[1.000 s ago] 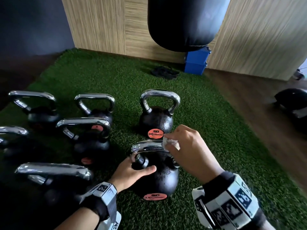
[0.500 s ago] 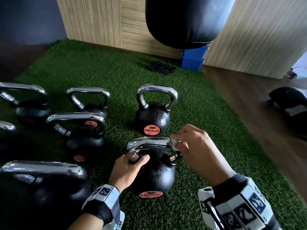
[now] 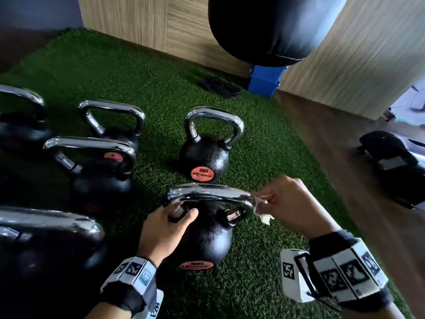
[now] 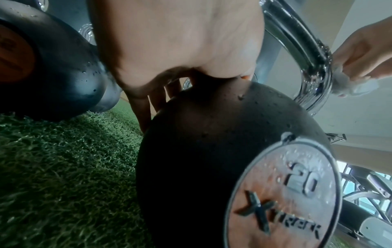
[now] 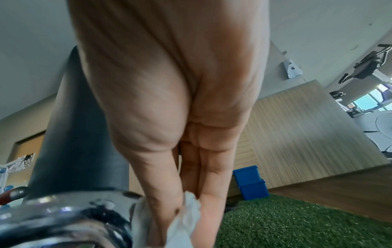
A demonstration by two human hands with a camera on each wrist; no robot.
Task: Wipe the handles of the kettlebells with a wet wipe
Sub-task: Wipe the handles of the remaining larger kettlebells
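Observation:
A black 20 kg kettlebell (image 3: 207,240) (image 4: 212,151) with a chrome handle (image 3: 207,194) (image 4: 301,50) (image 5: 63,216) stands on green turf in front of me. My left hand (image 3: 167,229) (image 4: 174,50) grips the left foot of that handle, thumb across the bell's shoulder. My right hand (image 3: 287,206) (image 5: 180,117) pinches a crumpled white wet wipe (image 3: 262,208) (image 4: 350,83) (image 5: 184,216) against the handle's right bend. Behind it stands a second black kettlebell (image 3: 204,155) with an orange label.
Several more chrome-handled kettlebells (image 3: 99,171) crowd the turf (image 3: 149,72) to the left. A black punching bag (image 3: 264,28) hangs ahead, over a blue box (image 3: 264,81) by the wood-panelled wall. Wooden floor and dark gear (image 3: 395,162) lie to the right.
My right hand has slid the wipe rightward along the handle, from its top to its right bend. My left hand keeps its grip on the left side.

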